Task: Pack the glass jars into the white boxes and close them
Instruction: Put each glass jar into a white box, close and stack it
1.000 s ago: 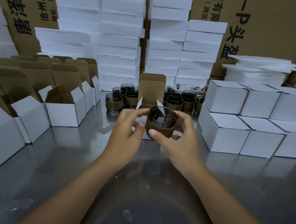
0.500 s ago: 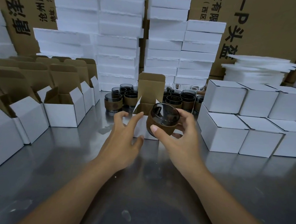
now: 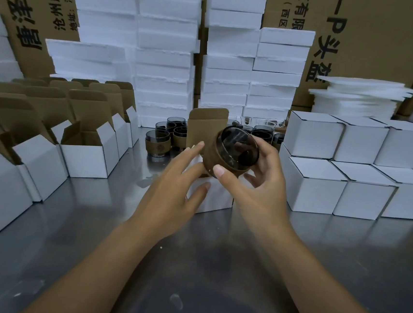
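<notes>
step: loading. One jar (image 3: 233, 154) is on its way into the middle box (image 3: 215, 198); closing has not begun.
jar: held off the surface (image 3: 93, 221), tilted with its mouth towards the person and a brown sleeve round its body. It sits just above the box, in front of the upright flap.
right grip (image 3: 255, 186): wrapped round the jar, thumb on the near side of the sleeve, fingers behind it.
left grip (image 3: 172, 186): holds nothing. The fingers are spread and fairly straight, with the thumb at the box's white front; I cannot tell whether it touches.
box: stands open in the middle of the surface, its mouth mostly hidden behind the hands.
next move: I judge the jar needs turning base-down, then lowering straight into the box while the left grip steadies the box. After that the flap gets tucked shut.
around: open boxes (image 3: 87, 155) at left, closed boxes (image 3: 316, 184) stacked at right, spare jars (image 3: 157, 144) behind, foam slabs (image 3: 165, 51) far back.
</notes>
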Demonstrator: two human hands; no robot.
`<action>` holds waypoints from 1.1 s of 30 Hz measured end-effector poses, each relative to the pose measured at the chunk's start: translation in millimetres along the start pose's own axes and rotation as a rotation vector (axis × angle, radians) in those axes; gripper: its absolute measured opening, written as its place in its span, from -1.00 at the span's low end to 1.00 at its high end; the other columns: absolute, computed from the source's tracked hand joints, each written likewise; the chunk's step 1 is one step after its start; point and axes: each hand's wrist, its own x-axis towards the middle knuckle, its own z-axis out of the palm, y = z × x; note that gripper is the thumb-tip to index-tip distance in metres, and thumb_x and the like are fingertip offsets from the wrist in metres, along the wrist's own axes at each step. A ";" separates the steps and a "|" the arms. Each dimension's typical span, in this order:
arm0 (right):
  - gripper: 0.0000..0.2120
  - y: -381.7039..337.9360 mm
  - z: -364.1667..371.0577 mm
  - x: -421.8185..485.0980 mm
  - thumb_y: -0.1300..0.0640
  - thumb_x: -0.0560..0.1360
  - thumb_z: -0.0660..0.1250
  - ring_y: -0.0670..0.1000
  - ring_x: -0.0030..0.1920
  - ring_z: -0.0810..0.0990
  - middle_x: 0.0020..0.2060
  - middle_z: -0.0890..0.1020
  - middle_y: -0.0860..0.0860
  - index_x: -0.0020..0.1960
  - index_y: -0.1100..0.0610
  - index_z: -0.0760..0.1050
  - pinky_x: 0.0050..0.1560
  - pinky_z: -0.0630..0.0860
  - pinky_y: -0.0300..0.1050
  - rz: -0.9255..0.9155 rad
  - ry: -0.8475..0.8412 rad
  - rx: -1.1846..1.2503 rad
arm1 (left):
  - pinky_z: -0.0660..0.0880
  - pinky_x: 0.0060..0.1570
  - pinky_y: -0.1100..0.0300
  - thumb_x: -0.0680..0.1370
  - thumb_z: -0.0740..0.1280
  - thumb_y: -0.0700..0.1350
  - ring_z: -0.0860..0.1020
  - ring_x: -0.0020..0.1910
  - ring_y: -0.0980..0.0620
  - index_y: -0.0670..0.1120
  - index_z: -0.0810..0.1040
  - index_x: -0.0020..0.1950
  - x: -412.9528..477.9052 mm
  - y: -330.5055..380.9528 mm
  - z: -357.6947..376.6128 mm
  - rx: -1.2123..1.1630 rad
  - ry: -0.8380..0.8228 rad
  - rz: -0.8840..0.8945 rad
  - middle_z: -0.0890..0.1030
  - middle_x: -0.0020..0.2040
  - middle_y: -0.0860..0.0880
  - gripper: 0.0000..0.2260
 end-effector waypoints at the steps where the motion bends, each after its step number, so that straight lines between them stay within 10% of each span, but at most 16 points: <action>1: -0.48 -1.5 -0.1 0.1 0.09 0.32 0.55 -0.22 0.20 0.51 0.07 0.56 -0.36 0.14 -0.23 0.38 0.28 0.42 -0.11 -0.008 -0.006 0.011 | 0.36 0.35 -0.02 0.58 0.27 -0.09 0.24 0.46 0.07 0.12 0.36 0.41 0.6 0.4 0.3 -0.031 -0.002 0.025 0.25 0.49 0.13 -0.60; 14: -0.54 -9.7 0.6 -1.9 -0.16 0.24 0.44 -0.28 0.19 0.49 0.03 0.56 -0.37 0.10 -0.24 0.39 0.16 0.41 -0.44 0.021 -0.048 0.094 | 0.37 0.05 0.53 0.59 0.19 -0.06 0.42 0.20 0.33 0.33 0.30 0.26 1.6 10.1 3.1 -0.317 0.075 -0.017 0.43 0.19 0.32 -0.67; 22: -0.51 -8.0 4.5 -1.8 -0.13 0.27 0.40 -0.36 0.16 0.47 0.11 0.53 -0.26 0.17 -0.16 0.37 0.08 0.40 -0.51 0.049 -0.086 0.118 | 0.49 0.00 0.40 0.57 0.30 -0.14 0.39 0.28 0.29 0.20 0.37 0.26 3.6 13.9 5.1 -0.540 0.108 -0.157 0.45 0.27 0.13 -0.65; 33: -0.66 -6.8 -3.9 5.5 0.05 0.46 0.41 -0.40 0.08 0.50 -0.04 0.56 -0.44 0.16 -0.17 0.39 -0.03 0.41 -0.53 0.008 -0.100 0.059 | 0.34 -0.11 0.64 0.57 0.29 -0.05 0.41 0.16 0.48 0.43 0.35 0.05 5.1 17.7 6.2 -0.625 0.052 -0.240 0.47 0.11 0.45 -0.67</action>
